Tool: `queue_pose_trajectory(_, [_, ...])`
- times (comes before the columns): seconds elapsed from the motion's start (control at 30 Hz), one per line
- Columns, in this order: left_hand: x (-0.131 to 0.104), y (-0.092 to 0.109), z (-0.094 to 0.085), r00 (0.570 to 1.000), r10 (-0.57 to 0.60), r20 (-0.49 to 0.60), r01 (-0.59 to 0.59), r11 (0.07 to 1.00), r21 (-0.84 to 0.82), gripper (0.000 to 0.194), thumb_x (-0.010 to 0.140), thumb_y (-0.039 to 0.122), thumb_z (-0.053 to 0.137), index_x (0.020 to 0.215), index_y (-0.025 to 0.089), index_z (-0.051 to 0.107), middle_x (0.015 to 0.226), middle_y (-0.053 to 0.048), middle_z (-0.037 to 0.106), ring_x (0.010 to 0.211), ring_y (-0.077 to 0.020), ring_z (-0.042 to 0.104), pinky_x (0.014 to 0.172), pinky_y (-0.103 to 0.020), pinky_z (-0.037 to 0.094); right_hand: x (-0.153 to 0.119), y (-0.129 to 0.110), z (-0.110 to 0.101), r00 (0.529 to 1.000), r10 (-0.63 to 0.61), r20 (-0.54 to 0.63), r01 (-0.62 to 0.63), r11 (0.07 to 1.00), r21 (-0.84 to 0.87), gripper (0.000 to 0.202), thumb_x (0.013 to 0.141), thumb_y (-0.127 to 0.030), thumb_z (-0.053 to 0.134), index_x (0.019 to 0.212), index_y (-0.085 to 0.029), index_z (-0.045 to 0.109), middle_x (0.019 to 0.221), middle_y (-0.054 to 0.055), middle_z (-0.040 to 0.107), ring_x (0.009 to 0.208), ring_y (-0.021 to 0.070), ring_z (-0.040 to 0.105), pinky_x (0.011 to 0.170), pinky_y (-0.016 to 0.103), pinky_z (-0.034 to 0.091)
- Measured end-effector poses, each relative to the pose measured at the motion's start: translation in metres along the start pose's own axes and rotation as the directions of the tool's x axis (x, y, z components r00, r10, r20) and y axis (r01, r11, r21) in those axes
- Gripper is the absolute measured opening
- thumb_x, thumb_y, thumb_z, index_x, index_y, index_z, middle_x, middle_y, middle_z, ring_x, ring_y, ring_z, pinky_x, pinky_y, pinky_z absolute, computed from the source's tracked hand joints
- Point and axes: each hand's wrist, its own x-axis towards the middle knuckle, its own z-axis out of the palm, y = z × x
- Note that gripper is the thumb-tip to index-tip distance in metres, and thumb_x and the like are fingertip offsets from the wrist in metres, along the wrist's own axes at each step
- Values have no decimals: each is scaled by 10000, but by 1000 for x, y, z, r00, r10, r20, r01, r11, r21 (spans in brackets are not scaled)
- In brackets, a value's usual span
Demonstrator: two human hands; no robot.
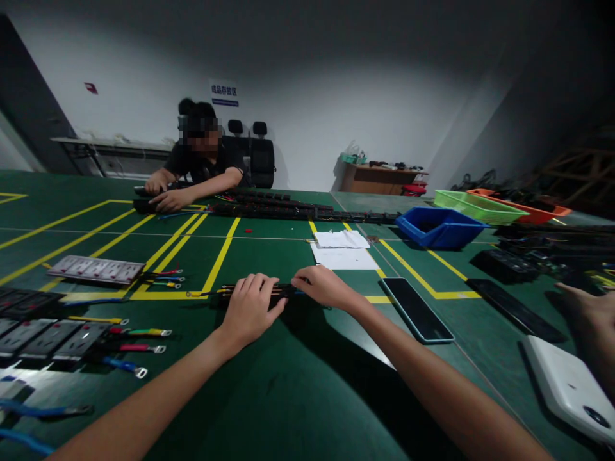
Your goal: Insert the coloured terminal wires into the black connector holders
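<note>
On the green table, my left hand [252, 307] lies over a narrow black strip with copper-coloured lines along it [276, 291], its fingers bent across the top and the thumb along the near side. My right hand [323, 285] is closed in a pinch at the strip's right end. A bit of blue shows beside its fingertips, but what they hold is hidden. A ring terminal [191, 294] sticks out past the strip's left end. White papers [343, 250] lie just beyond my right hand.
Socket strips [96, 269] with coloured wires and ring terminals lie at left. A phone [417, 310], a long black object [514, 308] and a white device [569, 378] are at right. Blue [439, 228] and green bins [475, 206] stand behind. A co-worker [202, 166] handles black parts opposite. Another hand [593, 320] shows at the right edge.
</note>
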Motion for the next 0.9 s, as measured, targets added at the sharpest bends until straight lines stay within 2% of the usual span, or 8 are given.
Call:
queue_pose_trajectory(0.13, [0,0,2,1000,-7,-5,6,1000,-12,431,948,402,531,1294,149,570,1126,-125,633,1040,-289,571,896,-448,448,3,-1,4,1000,-16,-18,17,997,71,220,943,-232,547,904,-169,754,827,57,738,718,167,643,615,240,357])
queue_pose_trajectory(0.23, [0,-1,3,1000,-7,1,7,1000,-13,491,945,396,530,1362,137,521,1142,-136,631,1044,-295,567,901,-454,446,4,-1,10,995,-60,-74,67,993,94,195,931,-194,554,897,-166,744,850,57,730,750,167,637,649,239,373])
queue_pose_trajectory(0.33, [0,-1,3,1000,-2,-7,1,1000,-17,486,948,397,519,1362,142,522,1139,-140,632,1042,-299,566,900,-459,444,5,0,15,992,-61,-112,73,991,111,203,946,-210,543,916,-176,741,869,52,729,778,167,635,670,241,377])
queue_pose_trajectory(0.4, [0,-1,3,1000,0,-12,0,1000,-21,471,953,403,508,1350,150,533,1133,-137,634,1038,-298,567,897,-459,443,5,1,15,995,-38,-98,49,992,113,218,958,-233,534,921,-182,743,847,45,730,745,159,629,645,240,364])
queue_pose_trajectory(0.53, [0,-1,2,1000,-3,-7,3,1000,-17,474,963,431,500,1339,146,546,1131,-133,630,1045,-297,564,903,-456,441,0,8,-3,999,-34,5,34,999,0,319,983,-351,513,859,-182,753,768,56,716,661,155,601,588,256,316])
queue_pose_trajectory(0.63, [0,-1,3,1000,-7,2,7,1000,-6,492,967,461,498,1328,133,557,1128,-133,625,1045,-298,561,907,-457,439,-8,20,-27,990,-46,131,51,998,-38,273,958,-323,529,919,-186,762,809,57,730,680,162,614,600,256,340])
queue_pose_trajectory(0.77, [1,-2,3,1000,-6,11,6,1000,-13,488,966,464,507,1318,131,564,1138,-129,626,1055,-292,562,912,-457,444,-17,39,-53,930,-44,365,58,998,-28,249,883,-276,597,1069,-209,748,887,47,747,743,181,643,633,258,393])
queue_pose_trajectory(0.9, [1,-2,3,1000,-5,11,6,1000,-30,473,973,466,492,1303,137,572,1145,-128,632,1058,-288,566,914,-467,452,-19,52,-66,916,1,401,-1,1000,1,210,834,-240,610,972,-186,759,810,45,740,711,181,646,624,262,418])
